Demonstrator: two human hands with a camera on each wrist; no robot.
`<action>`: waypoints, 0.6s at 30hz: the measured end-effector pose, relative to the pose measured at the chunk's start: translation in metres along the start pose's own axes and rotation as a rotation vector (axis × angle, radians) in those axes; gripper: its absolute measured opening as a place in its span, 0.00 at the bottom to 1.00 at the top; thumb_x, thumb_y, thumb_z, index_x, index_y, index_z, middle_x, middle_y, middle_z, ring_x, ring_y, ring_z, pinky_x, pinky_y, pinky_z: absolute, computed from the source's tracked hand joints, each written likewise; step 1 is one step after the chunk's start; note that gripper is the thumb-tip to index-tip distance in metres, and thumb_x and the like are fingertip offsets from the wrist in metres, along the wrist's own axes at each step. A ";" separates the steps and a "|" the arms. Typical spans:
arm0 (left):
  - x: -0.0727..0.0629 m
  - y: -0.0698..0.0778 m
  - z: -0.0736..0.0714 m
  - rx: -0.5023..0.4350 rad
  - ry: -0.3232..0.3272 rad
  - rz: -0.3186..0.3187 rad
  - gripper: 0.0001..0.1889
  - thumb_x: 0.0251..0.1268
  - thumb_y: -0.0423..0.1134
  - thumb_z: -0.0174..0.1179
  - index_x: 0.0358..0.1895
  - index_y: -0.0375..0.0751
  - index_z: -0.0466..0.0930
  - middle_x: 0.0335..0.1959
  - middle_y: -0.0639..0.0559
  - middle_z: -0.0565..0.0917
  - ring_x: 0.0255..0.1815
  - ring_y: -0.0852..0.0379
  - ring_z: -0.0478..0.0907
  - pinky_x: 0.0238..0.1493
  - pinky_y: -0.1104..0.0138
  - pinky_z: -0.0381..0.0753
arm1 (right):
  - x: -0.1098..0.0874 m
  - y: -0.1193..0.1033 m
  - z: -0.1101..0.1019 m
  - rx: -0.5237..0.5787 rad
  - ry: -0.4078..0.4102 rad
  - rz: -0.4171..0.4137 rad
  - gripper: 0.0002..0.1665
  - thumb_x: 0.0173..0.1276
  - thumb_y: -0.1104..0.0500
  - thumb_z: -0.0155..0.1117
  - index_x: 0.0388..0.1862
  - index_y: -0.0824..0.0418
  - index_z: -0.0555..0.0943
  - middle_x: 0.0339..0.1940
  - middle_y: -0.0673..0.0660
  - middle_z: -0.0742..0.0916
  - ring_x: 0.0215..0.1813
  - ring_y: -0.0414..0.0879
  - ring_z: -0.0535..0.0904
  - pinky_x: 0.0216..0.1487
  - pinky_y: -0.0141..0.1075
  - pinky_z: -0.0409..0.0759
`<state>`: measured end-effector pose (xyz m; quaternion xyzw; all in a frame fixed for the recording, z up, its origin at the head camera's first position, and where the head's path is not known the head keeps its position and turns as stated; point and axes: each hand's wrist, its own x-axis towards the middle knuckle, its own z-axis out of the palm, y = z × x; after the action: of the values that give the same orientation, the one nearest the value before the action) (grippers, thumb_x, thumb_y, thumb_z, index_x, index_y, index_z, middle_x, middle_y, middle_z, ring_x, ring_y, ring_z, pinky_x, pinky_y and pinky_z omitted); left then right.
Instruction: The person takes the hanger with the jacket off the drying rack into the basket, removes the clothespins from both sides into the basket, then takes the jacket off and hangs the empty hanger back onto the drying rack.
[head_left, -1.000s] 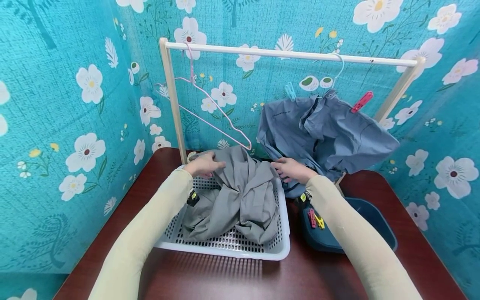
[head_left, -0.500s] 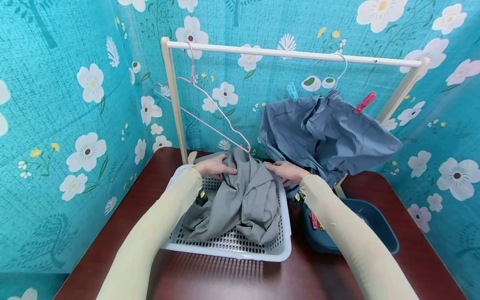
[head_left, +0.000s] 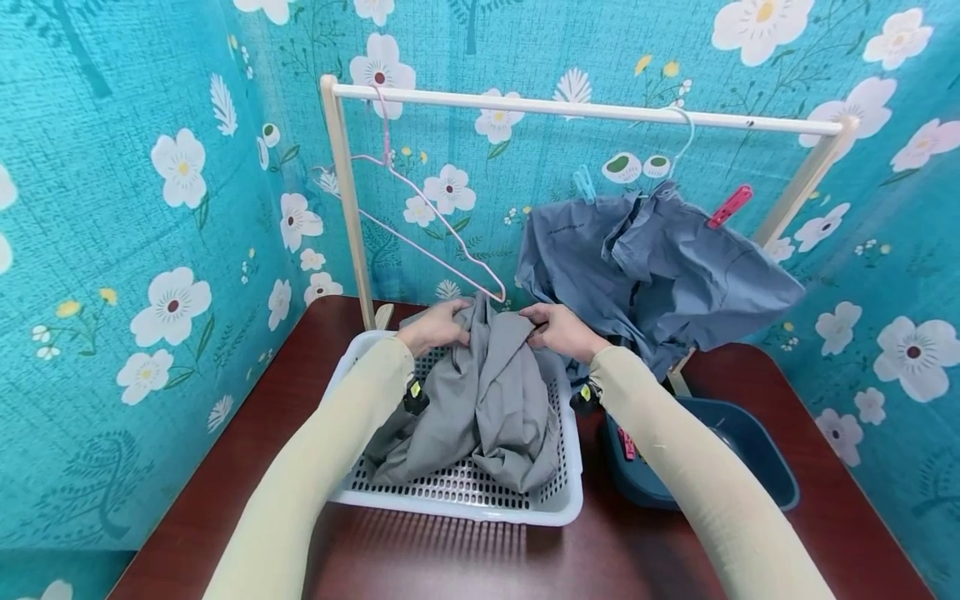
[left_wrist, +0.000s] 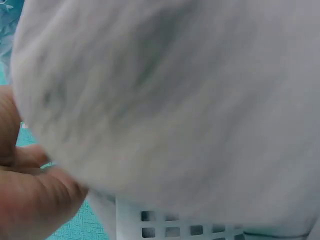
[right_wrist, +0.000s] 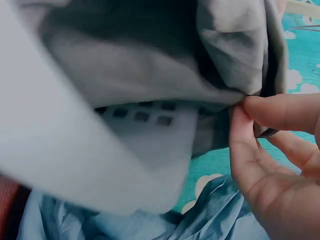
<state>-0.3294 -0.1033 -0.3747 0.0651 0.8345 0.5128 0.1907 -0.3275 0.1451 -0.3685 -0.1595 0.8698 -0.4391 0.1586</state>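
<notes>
A crumpled grey garment [head_left: 483, 408] lies in a white plastic basket [head_left: 457, 510] with slotted walls, its far part bunched upward. At the far left of the cloth, my left hand [head_left: 437, 325] holds a fold between thumb and fingers. Opposite it, my right hand [head_left: 561, 329] pinches the garment's far right part. The right wrist view shows thumb and forefinger [right_wrist: 245, 135] closed on the cloth's edge. Grey fabric [left_wrist: 170, 120] fills most of the left wrist view and hides the left fingertips. Just above the bunched cloth hangs a pink hanger [head_left: 387, 146].
A wooden rack with a white bar [head_left: 585, 107] stands behind the basket. On its right hangs a blue garment [head_left: 585, 250] with a red clothespin [head_left: 729, 207] and a light blue clothespin [head_left: 585, 183]. A dark blue bin [head_left: 652, 490] holding a pink clothespin [head_left: 626, 444] sits at right.
Both hands have moved closer together, the left rightward and the right leftward, gathering the far part of the grey garment into a narrower bunch. The blue garment stays in place.
</notes>
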 end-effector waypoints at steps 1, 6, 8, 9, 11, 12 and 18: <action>0.000 0.000 -0.001 -0.009 0.010 0.009 0.38 0.58 0.25 0.58 0.72 0.47 0.57 0.71 0.45 0.59 0.67 0.47 0.63 0.60 0.55 0.67 | 0.000 -0.002 0.001 0.021 -0.002 0.007 0.32 0.64 0.72 0.59 0.68 0.62 0.67 0.55 0.64 0.77 0.49 0.54 0.78 0.49 0.43 0.76; -0.001 0.000 -0.003 -0.068 0.030 0.042 0.37 0.57 0.23 0.57 0.72 0.45 0.59 0.70 0.43 0.61 0.66 0.48 0.63 0.61 0.56 0.66 | -0.003 -0.009 0.000 0.097 -0.024 0.143 0.26 0.74 0.61 0.42 0.70 0.64 0.63 0.62 0.65 0.72 0.56 0.59 0.73 0.51 0.46 0.75; -0.002 -0.001 -0.003 -0.066 0.024 0.029 0.36 0.59 0.25 0.56 0.72 0.45 0.58 0.70 0.43 0.60 0.66 0.48 0.63 0.60 0.56 0.65 | -0.005 -0.012 -0.001 0.114 -0.038 0.205 0.28 0.78 0.54 0.35 0.72 0.62 0.59 0.67 0.65 0.67 0.61 0.61 0.69 0.54 0.49 0.73; -0.003 -0.001 -0.003 -0.061 0.013 0.017 0.35 0.60 0.26 0.55 0.72 0.44 0.57 0.69 0.43 0.60 0.63 0.47 0.64 0.58 0.56 0.66 | -0.005 -0.013 -0.001 0.109 -0.046 0.221 0.29 0.78 0.51 0.34 0.73 0.62 0.58 0.68 0.65 0.66 0.63 0.61 0.68 0.54 0.49 0.73; -0.004 -0.001 -0.002 -0.027 -0.004 -0.005 0.33 0.65 0.30 0.53 0.73 0.45 0.56 0.71 0.44 0.58 0.62 0.47 0.64 0.57 0.55 0.66 | -0.005 -0.015 -0.001 0.107 -0.058 0.230 0.31 0.78 0.48 0.37 0.73 0.61 0.58 0.69 0.65 0.65 0.65 0.61 0.66 0.55 0.50 0.72; -0.004 -0.001 -0.001 -0.009 -0.018 -0.020 0.31 0.68 0.33 0.51 0.73 0.45 0.54 0.71 0.44 0.57 0.62 0.46 0.64 0.57 0.55 0.66 | -0.005 -0.015 0.000 0.100 -0.063 0.225 0.31 0.77 0.48 0.42 0.73 0.62 0.58 0.69 0.65 0.66 0.64 0.61 0.67 0.55 0.50 0.73; -0.003 -0.005 0.005 0.008 -0.078 -0.043 0.33 0.71 0.52 0.51 0.74 0.46 0.52 0.73 0.46 0.55 0.70 0.47 0.58 0.63 0.51 0.63 | 0.000 -0.012 0.006 0.064 -0.068 0.145 0.34 0.68 0.59 0.62 0.70 0.65 0.63 0.65 0.67 0.70 0.60 0.59 0.72 0.49 0.45 0.77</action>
<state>-0.3245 -0.1021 -0.3803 0.0677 0.8297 0.5023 0.2340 -0.3236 0.1338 -0.3622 -0.1057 0.8589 -0.4482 0.2243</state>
